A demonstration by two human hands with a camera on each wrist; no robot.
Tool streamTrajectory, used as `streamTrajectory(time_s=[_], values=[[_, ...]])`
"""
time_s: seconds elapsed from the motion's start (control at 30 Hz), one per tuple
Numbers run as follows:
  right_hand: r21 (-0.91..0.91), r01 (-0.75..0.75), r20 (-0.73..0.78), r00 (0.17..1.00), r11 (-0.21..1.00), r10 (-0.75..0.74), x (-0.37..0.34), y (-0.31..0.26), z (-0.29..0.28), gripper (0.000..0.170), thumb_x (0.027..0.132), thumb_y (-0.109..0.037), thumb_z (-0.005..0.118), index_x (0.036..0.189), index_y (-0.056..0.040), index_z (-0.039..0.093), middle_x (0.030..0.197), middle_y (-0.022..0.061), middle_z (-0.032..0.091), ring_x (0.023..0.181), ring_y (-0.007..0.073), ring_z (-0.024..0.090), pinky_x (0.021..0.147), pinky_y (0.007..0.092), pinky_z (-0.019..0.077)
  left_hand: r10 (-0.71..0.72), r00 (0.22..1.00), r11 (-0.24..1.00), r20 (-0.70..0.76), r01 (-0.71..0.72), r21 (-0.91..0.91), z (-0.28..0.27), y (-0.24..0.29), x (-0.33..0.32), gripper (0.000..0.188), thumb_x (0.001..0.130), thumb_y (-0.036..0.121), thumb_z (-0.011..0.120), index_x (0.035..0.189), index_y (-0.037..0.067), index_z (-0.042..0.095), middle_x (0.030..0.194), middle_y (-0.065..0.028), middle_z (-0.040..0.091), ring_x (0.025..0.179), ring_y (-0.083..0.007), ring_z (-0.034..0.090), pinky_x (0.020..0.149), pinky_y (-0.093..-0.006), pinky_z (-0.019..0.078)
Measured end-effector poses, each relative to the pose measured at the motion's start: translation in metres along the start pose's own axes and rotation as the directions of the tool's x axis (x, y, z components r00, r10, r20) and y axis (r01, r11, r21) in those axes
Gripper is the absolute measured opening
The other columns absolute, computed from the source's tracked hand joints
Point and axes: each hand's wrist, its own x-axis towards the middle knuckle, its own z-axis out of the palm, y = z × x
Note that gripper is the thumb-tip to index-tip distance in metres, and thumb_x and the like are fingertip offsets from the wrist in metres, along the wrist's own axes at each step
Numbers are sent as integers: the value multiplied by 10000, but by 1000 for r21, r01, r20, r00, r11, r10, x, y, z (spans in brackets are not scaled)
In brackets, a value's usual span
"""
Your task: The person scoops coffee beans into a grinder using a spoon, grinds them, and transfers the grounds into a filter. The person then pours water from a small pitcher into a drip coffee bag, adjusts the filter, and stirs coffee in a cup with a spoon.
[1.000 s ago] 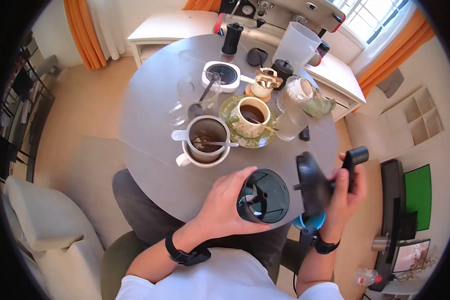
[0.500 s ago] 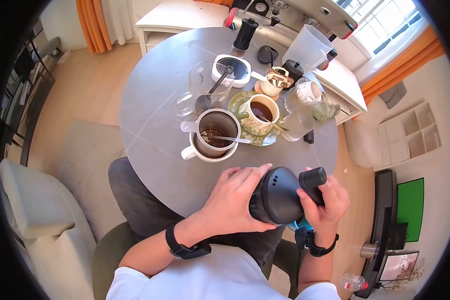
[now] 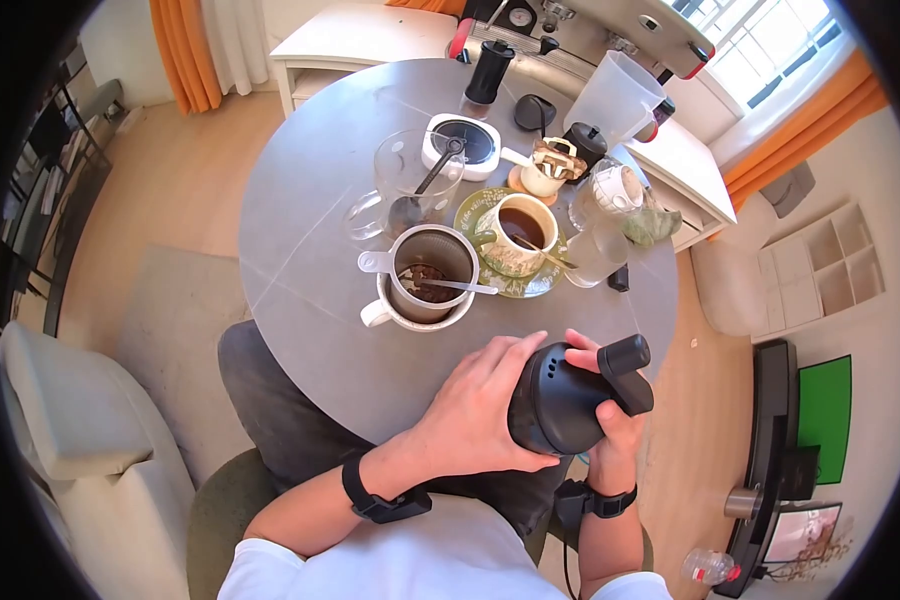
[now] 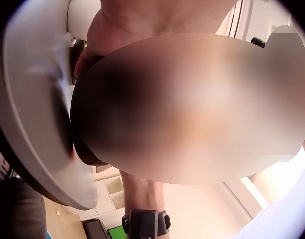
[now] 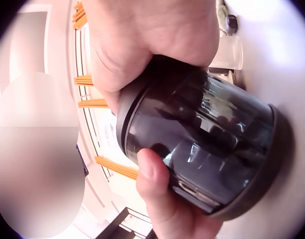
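In the head view my left hand grips a dark see-through jar, thumb on the near side and fingers on the far side. A round black lid with a crank handle covers its top. Around the lid curl the fingers of my right hand, below and beside the handle. The right wrist view shows the jar lying sideways, with my left thumb pressed on its wall. Jar and lid are held tilted above my lap, near the table edge. A blurred patch hides most of the left wrist view.
On the grey table a white mug carries a metal filter with a spoon. Behind it are a glass jug and a cup of brown liquid on a green saucer. A clear glass stands right of the saucer.
The lid, held apart by my right hand earlier, now sits on the jar. My right hand has shifted from the crank handle to the lid's sides.
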Motion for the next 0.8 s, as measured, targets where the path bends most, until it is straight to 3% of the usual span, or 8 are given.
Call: streamTrajectory(time_s=[0.07,0.33,0.4,0.53,0.6,0.73,0.77,0.8], values=[[-19,111,94,990,994,-109,-1,8,-7,392,907,-277,803,1044,86,751,1197,281,747,1277,400,655,1108,483,489,9,1000,1000,21,-9,-16,0,0,1,1115,594,410,996,1496,43,453,1323,-187,624,1234,-393,612,1096,-502,433],[0,161,-428,892,987,-145,-24,18,7,145,972,-95,673,945,42,711,1137,267,761,1278,440,650,1114,522,492,172,973,917,-154,-101,387,25,21,2,1057,564,416,963,1425,7,505,1329,-176,631,1195,-343,640,1006,-509,420],[36,186,-454,878,982,-149,-32,17,7,115,970,-72,666,983,38,698,1141,261,760,1294,435,639,1123,513,487,196,971,907,-139,-126,403,27,26,1,1061,560,415,956,1427,3,504,1328,-175,631,1192,-341,640,1008,-516,416],[-50,205,-340,917,978,-210,-40,-6,15,435,953,-344,791,1146,33,694,1296,268,695,1333,395,599,1136,508,474,263,950,925,-171,-197,326,14,42,-1,1079,562,382,961,1454,-6,494,1374,-193,616,1249,-370,623,1044,-504,437],[-222,209,-76,970,953,-230,-37,-35,15,1152,690,-727,885,1466,32,499,1516,285,520,1399,383,539,1170,509,437,240,956,950,-169,-195,244,-9,57,4,1077,581,359,966,1469,-6,479,1368,-191,614,1265,-364,616,1065,-487,442],[-194,358,-27,929,913,-370,2,-48,6,1332,665,-760,876,1592,32,340,1576,212,481,1481,406,458,1206,489,360,50,981,985,-189,-79,-151,-64,86,-3,1178,582,355,1030,1518,-6,413,1413,-207,583,1306,-325,606,1122,-466,455],[-246,320,-90,932,915,-350,11,-50,2,1169,778,-696,851,1566,29,383,1548,202,508,1471,379,476,1164,447,390,72,987,995,-141,-61,79,-90,82,-9,1286,551,383,1058,1554,-2,352,1505,-216,509,1353,-301,570,1165,-469,435],[-230,332,-108,926,915,-362,16,-45,-6,1169,778,-696,851,1566,29,383,1548,202,508,1471,379,476,1164,447,390,217,932,976,-290,-201,83,-106,77,-2,1358,519,404,1069,1574,13,309,1555,-210,450,1379,-312,543,1165,-481,437]])
